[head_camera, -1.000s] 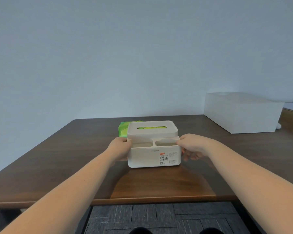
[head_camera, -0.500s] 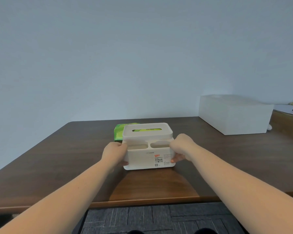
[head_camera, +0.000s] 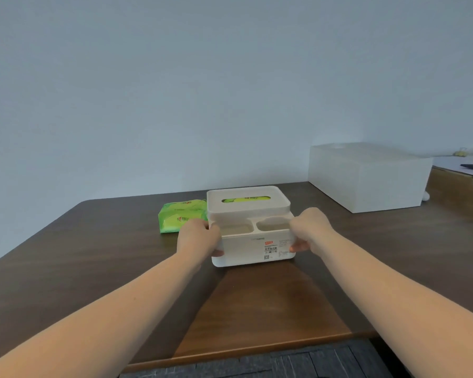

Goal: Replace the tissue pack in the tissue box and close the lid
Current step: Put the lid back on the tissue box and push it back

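Observation:
A white tissue box (head_camera: 253,248) stands on the dark wooden table (head_camera: 93,257), with two shallow open compartments at its front. Its lid (head_camera: 247,200) sits on top, and a green pack shows through the lid's slot (head_camera: 246,199). My left hand (head_camera: 198,238) grips the box's left front corner. My right hand (head_camera: 310,230) grips its right front corner. A second green tissue pack (head_camera: 182,218) lies on the table just left of and behind the box, partly hidden by it.
A large white rectangular box (head_camera: 366,177) stands at the back right of the table. Beyond it is a lighter wooden surface (head_camera: 459,186) with papers and a dark pen. The table's front edge (head_camera: 257,350) is near me, above grey carpet.
Both hands keep their hold on the box's front corners. The view has shifted slightly, so the box and table sit a little lower and to the right in the frame.

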